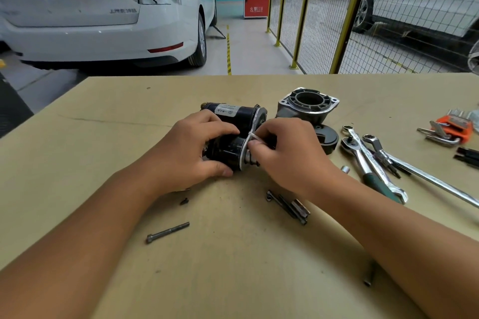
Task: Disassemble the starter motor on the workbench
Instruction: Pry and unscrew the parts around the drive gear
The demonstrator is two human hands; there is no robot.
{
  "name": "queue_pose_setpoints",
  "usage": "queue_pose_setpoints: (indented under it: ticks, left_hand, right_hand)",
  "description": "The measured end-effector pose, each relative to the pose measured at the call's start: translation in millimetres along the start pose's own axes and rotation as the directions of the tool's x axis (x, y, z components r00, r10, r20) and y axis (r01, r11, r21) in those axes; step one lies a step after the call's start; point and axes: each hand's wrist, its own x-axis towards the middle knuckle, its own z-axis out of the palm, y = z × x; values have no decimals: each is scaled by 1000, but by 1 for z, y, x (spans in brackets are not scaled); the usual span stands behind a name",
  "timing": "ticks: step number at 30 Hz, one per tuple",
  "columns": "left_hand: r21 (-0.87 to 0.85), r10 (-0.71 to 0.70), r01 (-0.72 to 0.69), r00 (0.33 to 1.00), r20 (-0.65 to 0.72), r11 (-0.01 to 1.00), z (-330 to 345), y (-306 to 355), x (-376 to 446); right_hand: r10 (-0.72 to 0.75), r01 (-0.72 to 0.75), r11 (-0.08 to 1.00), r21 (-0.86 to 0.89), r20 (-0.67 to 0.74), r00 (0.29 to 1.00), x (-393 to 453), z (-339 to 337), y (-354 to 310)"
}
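The left hand (pixel 197 147) grips the starter motor (pixel 233 134) while the right hand (pixel 287 153) pinches its shaft end.

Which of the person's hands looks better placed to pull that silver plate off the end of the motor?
Probably the right hand: its fingers already pinch at the silver plate on the starter motor. The left hand grips the black body, steadying it.

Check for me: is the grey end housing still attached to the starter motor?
No. The grey housing stands apart on the workbench, right of the starter motor.
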Motion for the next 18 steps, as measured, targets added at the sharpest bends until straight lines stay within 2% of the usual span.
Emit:
queue_pose_setpoints:
  ticks: [6,10,12,18]
  left_hand:
    - [-11,-2,2,1000,12,1000,-1,-1,2]
    - [-19,1,-1,1000,-8,1000,1,1,1]
    - [-19,3,-3,1000,-19,1000,2,2,1]
    - [-13,7,-7,1000,-13,1000,2,3,0]
  right_hand:
    - [74,-74,995,66,-1,997,-2,-4,-3]
    - [13,-11,993,-118,14,1000,-3,-2,-11]
    - [23,-19,989,-148,26,999,-2,-1,-14]
    - [164,-169,981,97,55,985,0,-7,-8]
